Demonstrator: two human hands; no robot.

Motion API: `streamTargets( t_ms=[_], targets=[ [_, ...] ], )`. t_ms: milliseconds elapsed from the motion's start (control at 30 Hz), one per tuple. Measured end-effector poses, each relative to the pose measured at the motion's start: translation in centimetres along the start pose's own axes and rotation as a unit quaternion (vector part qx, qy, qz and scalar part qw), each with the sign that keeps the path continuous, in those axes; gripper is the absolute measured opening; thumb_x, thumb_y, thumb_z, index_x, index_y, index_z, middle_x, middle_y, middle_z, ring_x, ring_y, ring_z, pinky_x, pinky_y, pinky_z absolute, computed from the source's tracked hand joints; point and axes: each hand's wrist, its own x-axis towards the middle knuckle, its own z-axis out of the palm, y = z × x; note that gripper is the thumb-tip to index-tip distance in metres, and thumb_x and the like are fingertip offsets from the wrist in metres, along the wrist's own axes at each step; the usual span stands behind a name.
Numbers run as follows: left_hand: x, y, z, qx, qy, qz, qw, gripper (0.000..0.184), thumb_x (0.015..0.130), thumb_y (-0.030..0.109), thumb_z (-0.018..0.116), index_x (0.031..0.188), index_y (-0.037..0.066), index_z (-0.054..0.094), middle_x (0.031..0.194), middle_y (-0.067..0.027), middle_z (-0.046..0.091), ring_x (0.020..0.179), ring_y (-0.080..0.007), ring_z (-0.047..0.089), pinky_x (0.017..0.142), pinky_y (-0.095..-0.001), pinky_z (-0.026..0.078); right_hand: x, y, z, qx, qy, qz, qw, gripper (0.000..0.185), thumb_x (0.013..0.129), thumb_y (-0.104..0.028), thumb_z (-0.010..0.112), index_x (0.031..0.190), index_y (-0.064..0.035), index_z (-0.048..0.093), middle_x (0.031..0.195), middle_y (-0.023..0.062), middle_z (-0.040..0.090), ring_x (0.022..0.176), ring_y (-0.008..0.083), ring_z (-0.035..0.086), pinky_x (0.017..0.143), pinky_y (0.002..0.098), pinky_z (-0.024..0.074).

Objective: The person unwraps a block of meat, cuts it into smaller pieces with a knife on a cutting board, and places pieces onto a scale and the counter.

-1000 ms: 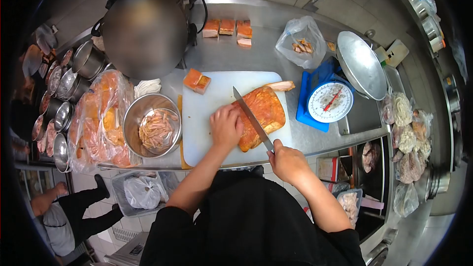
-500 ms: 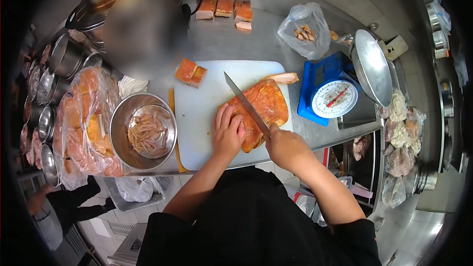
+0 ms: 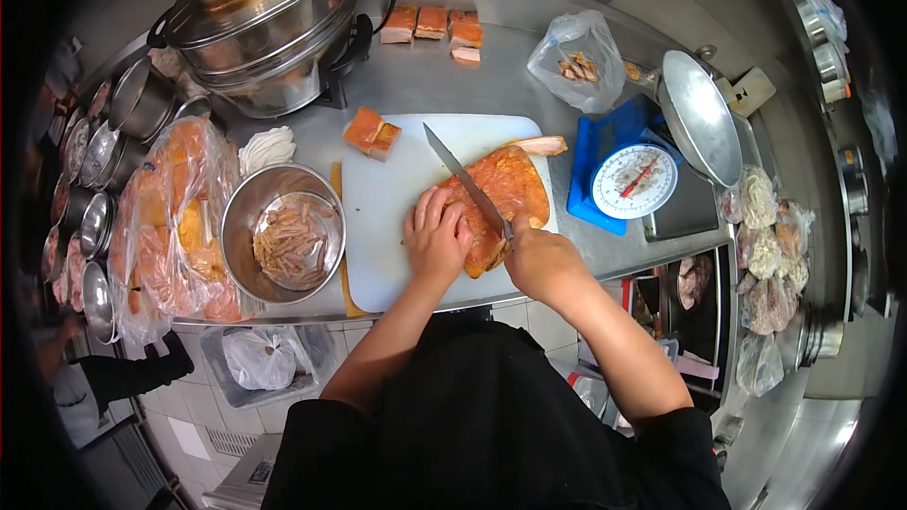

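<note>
A large slab of orange-brown roasted meat lies on the right part of a white cutting board. My left hand rests with its fingers spread on the slab's left edge. Closed round the handle of a long knife, my right hand is at the slab's near side. The blade lies diagonally over the meat, its tip pointing up and left. A thin pale strip sits at the slab's far edge. On the board's far left corner is a smaller cut piece.
Left of the board stand a steel bowl of meat strips and bagged meat. A large steel cooker is behind. Several meat blocks, an open plastic bag and a blue scale surround the board. Part of another person shows lower left.
My right hand and the knife have shifted slightly left and toward the slab's near edge. My left hand stays on the meat. The camera view has shifted, and the other person shows less.
</note>
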Motion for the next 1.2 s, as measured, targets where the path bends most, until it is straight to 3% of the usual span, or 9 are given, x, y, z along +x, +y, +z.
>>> streamTargets(
  t_ms=[267, 500, 533, 633, 767, 867, 933, 1100, 1200],
  targets=[
    [0.9, -1.6, 0.2, 0.020, -0.020, -0.047, 0.998, 0.031, 0.081, 0.020, 0.074, 0.111, 0.018, 0.068, 0.137, -0.0105, 0.054, 0.125, -0.0335, 0.051, 0.106, -0.0504, 0.038, -8.0, 2.6, 0.1, 0.000, -0.056, 0.073, 0.996, 0.031, 0.097, -0.021, 0.061, 0.116, -0.0004, 0.047, 0.089, 0.0282, 0.071, 0.086, 0.0466, 0.069, 0.076, 0.0574, 0.0534],
    [1.1, -1.7, -0.4, 0.012, -0.060, -0.051, 0.997, 0.030, 0.083, 0.023, 0.074, 0.112, 0.019, 0.068, 0.136, -0.0103, 0.054, 0.126, -0.0338, 0.051, 0.106, -0.0505, 0.039, -0.6, 2.9, 4.6, 0.005, -0.020, 0.068, 0.997, 0.026, 0.097, -0.018, 0.059, 0.113, -0.0002, 0.049, 0.089, 0.0279, 0.071, 0.086, 0.0458, 0.071, 0.077, 0.0558, 0.0548],
    [1.3, -1.7, -0.6, 0.014, -0.066, -0.052, 0.996, 0.027, 0.084, 0.024, 0.074, 0.110, 0.019, 0.069, 0.135, -0.0098, 0.056, 0.127, -0.0328, 0.051, 0.105, -0.0504, 0.039, -0.8, 2.3, 3.9, -0.002, -0.033, 0.083, 0.996, 0.021, 0.094, -0.006, 0.051, 0.114, -0.0007, 0.052, 0.095, 0.0255, 0.073, 0.090, 0.0435, 0.072, 0.081, 0.0530, 0.0561],
    [2.4, -1.6, -1.5, 0.004, -0.088, -0.062, 0.994, 0.022, 0.086, 0.025, 0.073, 0.107, 0.019, 0.070, 0.133, -0.0092, 0.058, 0.126, -0.0320, 0.052, 0.105, -0.0496, 0.040, -1.0, 3.0, 4.5, 0.017, 0.000, 0.059, 0.998, 0.023, 0.093, -0.012, 0.057, 0.111, 0.0003, 0.050, 0.089, 0.0274, 0.071, 0.086, 0.0456, 0.071, 0.079, 0.0551, 0.0549],
    [9.9, -0.6, -0.6, -0.107, 0.022, -0.011, 0.994, 0.026, 0.088, 0.029, 0.073, 0.110, 0.014, 0.071, 0.138, -0.0108, 0.057, 0.128, -0.0323, 0.052, 0.107, -0.0518, 0.038, -1.0, 3.2, 4.5, 0.027, -0.001, 0.054, 0.998, 0.023, 0.091, -0.009, 0.057, 0.111, 0.0008, 0.051, 0.088, 0.0276, 0.071, 0.087, 0.0458, 0.071, 0.080, 0.0548, 0.0548],
    [15.8, 0.7, 1.1, -0.204, -0.133, 0.021, 0.970, 0.047, 0.095, 0.044, 0.066, 0.129, 0.011, 0.067, 0.151, -0.0138, 0.051, 0.137, -0.0327, 0.049, 0.113, -0.0490, 0.037, -0.6, 2.8, 3.7, 0.024, -0.010, 0.055, 0.998, 0.023, 0.090, -0.006, 0.055, 0.111, 0.0015, 0.051, 0.088, 0.0280, 0.071, 0.088, 0.0456, 0.071, 0.081, 0.0547, 0.0547],
    [16.6, 0.8, 3.5, -0.042, -0.398, -0.035, 0.916, 0.069, 0.099, 0.061, 0.051, 0.147, 0.013, 0.054, 0.160, -0.0136, 0.042, 0.146, -0.0305, 0.041, 0.119, -0.0451, 0.033, -0.3, 2.3, 1.9, 0.012, -0.031, 0.044, 0.998, 0.022, 0.089, -0.004, 0.053, 0.111, 0.0020, 0.051, 0.088, 0.0283, 0.071, 0.089, 0.0461, 0.070, 0.081, 0.0550, 0.0545],
    [17.4, -0.2, 4.8, -0.006, -0.483, -0.065, 0.873, 0.080, 0.097, 0.070, 0.043, 0.156, 0.017, 0.043, 0.166, -0.0120, 0.032, 0.155, -0.0285, 0.026, 0.125, -0.0479, 0.024, 0.3, 1.5, -0.4, 0.003, -0.086, 0.054, 0.995, 0.016, 0.095, -0.006, 0.050, 0.109, 0.0011, 0.051, 0.092, 0.0261, 0.072, 0.090, 0.0424, 0.072, 0.081, 0.0506, 0.0567],
    [16.9, -0.4, 5.2, -0.018, -0.433, -0.032, 0.901, 0.079, 0.098, 0.068, 0.044, 0.156, 0.013, 0.043, 0.166, -0.0123, 0.032, 0.155, -0.0277, 0.025, 0.127, -0.0471, 0.019, 0.6, 1.9, 0.8, 0.008, -0.101, 0.063, 0.993, 0.014, 0.095, -0.007, 0.050, 0.107, 0.0007, 0.050, 0.089, 0.0259, 0.072, 0.087, 0.0428, 0.072, 0.078, 0.0512, 0.0570]
  ],
)
